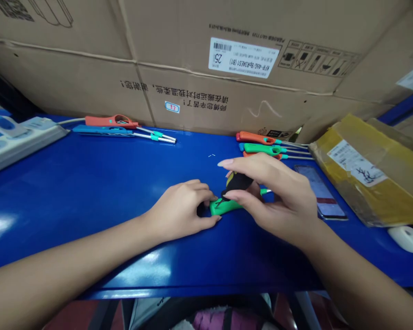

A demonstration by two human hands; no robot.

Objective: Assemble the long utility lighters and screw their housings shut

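Left hand: my left hand (181, 211) lies low on the worktop (89, 208), its fingers (201, 198) curled together and wrapped around the rear end of the green lighter.

Right hand: my right hand (278, 197) is raised over the same lighter. Its fingers (251, 164) and thumb are clamped on a black piece (237, 182), pinching it from above and below.

Green lighter: the green lighter (225, 207) lies almost flat on the worktop between my hands, its metal nozzle pointing right and showing past my right hand. The black piece sits on top of it, and I cannot tell whether the two are joined.

Far left: an orange lighter (112, 121) and a blue lighter (101, 130) lie side by side near the back edge, beside a white power strip (27, 140).

Far right: an orange lighter (254, 137), a green one (261, 149) and another orange one (258, 156) lie stacked closely together.

Right side: a phone (320, 192) lies just beside my right hand, near a parcel in yellow tape (368, 172) and a white mouse (408, 239).

Behind: a large cardboard carton (206, 59) stands along the back of the worktop.
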